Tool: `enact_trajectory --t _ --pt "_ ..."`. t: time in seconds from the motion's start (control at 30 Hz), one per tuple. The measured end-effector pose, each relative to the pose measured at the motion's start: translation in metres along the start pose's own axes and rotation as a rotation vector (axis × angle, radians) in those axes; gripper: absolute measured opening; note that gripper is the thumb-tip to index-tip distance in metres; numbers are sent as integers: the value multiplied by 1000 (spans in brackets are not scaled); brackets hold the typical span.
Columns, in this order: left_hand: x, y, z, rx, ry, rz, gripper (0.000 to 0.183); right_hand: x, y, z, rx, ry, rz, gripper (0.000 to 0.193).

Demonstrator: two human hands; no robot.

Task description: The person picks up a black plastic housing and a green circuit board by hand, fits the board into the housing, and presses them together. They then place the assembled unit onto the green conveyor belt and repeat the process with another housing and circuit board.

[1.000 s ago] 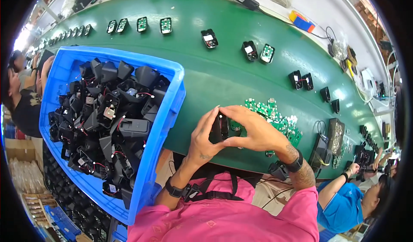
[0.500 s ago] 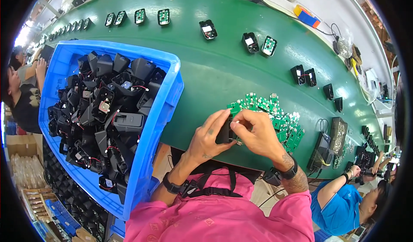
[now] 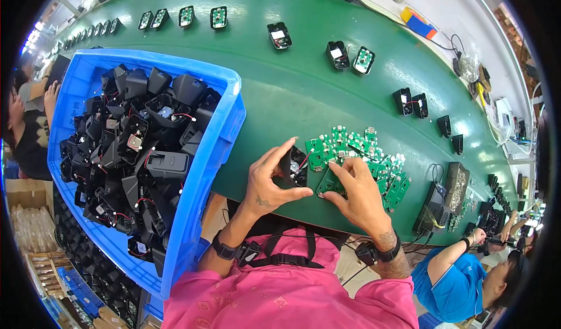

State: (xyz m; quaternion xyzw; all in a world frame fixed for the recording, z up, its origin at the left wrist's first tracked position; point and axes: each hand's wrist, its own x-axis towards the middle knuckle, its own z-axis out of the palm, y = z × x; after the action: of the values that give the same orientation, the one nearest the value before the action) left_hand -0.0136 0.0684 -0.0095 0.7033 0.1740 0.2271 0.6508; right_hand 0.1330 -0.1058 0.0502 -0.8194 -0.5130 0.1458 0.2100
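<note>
We are at a green table [image 3: 280,104] curving away across the room, with a white shelf [image 3: 444,13] running along its far side. A blue bin [image 3: 232,98] heaped with black housings [image 3: 169,165] stands on our left, and more open housings, several fitted with green boards, are spaced across the far part. A person in a blue top [image 3: 453,285] sits at right. Our left hand [image 3: 267,180] curves loosely round one black housing [image 3: 298,174], index and thumb spread wide along its two ends. Our right hand [image 3: 357,191] has thumb and index parted at opposite edges of a green board [image 3: 331,181]; we cannot tell whether it pinches or only touches it. The held housing is just left of the board pile [image 3: 380,164], tilted, its open side showing a silvery part and a red wire.
</note>
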Motion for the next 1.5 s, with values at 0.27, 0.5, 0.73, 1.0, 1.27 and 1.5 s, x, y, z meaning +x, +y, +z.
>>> enact_trajectory --t 0.27,0.5,0.73,1.0,1.27,1.5 --pt "-2 7 -4 116 18 166 83 -7 6 5 276 71 184 27" --pt "-19 39 18 16 -181 -143 34 -18 -7 12 1087 421 385 14" --pt "-16 45 17 100 -143 -155 36 -21 -21 17 1136 436 380 15" --pt "-15 48 20 72 -157 -180 34 -25 -15 25 1083 418 327 14" --pt "-12 43 19 122 -172 -176 38 -28 -14 33 931 412 267 15" --pt "-14 43 24 -356 -140 -375 67 -21 -18 27 377 481 -217 20"
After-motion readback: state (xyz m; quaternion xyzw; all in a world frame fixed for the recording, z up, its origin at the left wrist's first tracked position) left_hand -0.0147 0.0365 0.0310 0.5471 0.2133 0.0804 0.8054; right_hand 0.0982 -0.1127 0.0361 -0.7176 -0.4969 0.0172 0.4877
